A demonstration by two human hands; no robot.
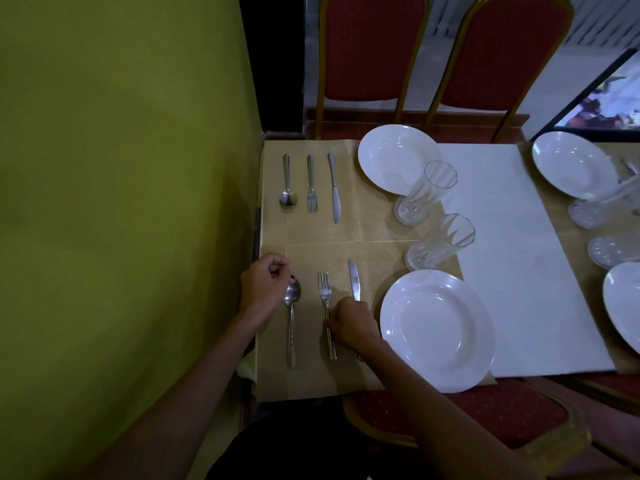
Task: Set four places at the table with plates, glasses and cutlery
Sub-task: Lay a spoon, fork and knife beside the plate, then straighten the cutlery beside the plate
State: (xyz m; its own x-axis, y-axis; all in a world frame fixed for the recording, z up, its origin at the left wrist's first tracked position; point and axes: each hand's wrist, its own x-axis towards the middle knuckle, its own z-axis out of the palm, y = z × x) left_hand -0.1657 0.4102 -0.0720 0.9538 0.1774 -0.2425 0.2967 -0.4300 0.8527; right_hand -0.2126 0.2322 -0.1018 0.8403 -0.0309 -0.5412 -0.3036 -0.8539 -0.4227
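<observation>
Beige desk [311,233] by a green wall [121,202]. I see my left hand [265,285], fingers curled at the spoon [292,317] bowl, grip unclear. On my right hand [351,325] the fingers pinch the fork [325,289] handle, with knife [354,280] and plate [436,330] just right.

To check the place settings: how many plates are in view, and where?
4: far-left plate, near-left plate, far-right plate, near-right plate cut by the frame edge. Others may lie out of view.
</observation>
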